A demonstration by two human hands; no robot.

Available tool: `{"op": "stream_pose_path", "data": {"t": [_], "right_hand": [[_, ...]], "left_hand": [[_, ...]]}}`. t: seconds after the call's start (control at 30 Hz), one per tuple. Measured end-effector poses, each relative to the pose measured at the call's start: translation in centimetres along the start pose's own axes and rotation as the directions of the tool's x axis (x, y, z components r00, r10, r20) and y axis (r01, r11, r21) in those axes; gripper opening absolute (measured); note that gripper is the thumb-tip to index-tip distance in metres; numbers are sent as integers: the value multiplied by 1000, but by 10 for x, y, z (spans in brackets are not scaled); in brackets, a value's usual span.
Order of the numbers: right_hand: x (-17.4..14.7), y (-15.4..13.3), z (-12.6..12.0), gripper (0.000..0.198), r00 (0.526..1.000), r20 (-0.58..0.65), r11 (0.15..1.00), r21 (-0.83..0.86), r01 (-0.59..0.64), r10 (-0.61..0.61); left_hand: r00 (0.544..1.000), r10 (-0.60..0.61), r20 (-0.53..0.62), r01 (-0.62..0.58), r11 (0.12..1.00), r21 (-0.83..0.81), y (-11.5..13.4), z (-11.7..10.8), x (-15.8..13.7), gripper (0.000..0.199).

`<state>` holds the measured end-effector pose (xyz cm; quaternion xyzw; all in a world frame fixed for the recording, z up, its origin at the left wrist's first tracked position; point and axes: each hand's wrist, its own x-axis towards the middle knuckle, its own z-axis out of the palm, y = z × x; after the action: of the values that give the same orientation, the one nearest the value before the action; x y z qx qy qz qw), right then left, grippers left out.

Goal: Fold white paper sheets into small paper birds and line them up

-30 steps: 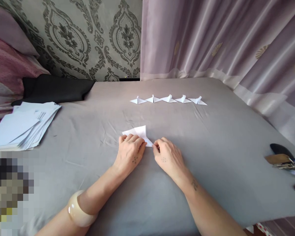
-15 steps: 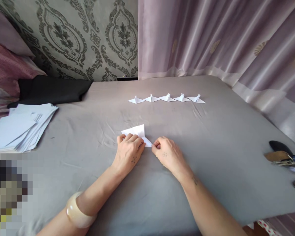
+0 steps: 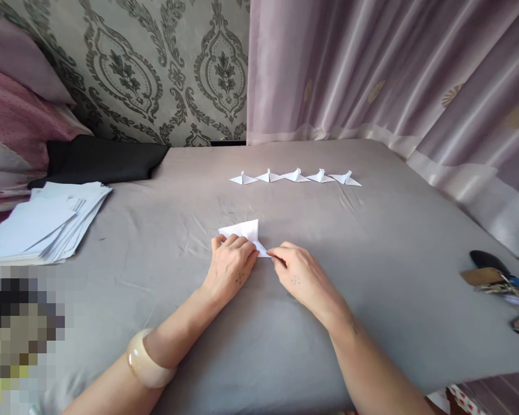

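Observation:
A partly folded sheet of white paper lies on the grey cloth in front of me, one flap standing up at the back and a pointed corner reaching right. My left hand presses on its near side, fingers bent and closed on it; they hide part of the folds. At the pointed right corner, the thumb and forefinger of my right hand pinch the tip. Beyond my hands, several small white folded paper pieces, winged with a raised middle, stand in a row.
A stack of white paper lies at the left, with a folded black cloth behind it. Keys with a brown tag and other small items lie near the right edge. The grey-covered surface meets a curtain at the back right.
The whole view has shifted slightly. My right thumb and forefinger have straightened a little at the paper's right tip; my left hand still presses the paper.

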<state>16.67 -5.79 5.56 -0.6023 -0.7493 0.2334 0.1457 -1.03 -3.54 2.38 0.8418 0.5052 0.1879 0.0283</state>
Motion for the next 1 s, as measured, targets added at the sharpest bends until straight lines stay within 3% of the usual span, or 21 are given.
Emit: {"op": "stream_pose_path", "data": {"t": [0.27,0.6,0.73,0.83,1.0], "right_hand": [[-10,-16,17,30,991,-17,966,-223,128,-136],[-13,-26,18,32,991,43,924,-358,135,-128],[-15,-25,19,35,992,60,935,-330,126,-112],[-17,-24,20,38,993,45,942,-312,121,-113],[-18,-23,23,37,991,39,932,-335,137,-131]], "left_hand": [[1000,3,15,-3,1000,5,0,-1,0,22],[999,-17,-39,14,997,-79,-11,2,-6,22],[995,87,-48,-90,993,-70,-27,-6,-11,15],[990,141,13,-139,986,-94,-36,-13,-14,24],[988,90,128,-60,973,-224,-42,-20,-17,35]]}}
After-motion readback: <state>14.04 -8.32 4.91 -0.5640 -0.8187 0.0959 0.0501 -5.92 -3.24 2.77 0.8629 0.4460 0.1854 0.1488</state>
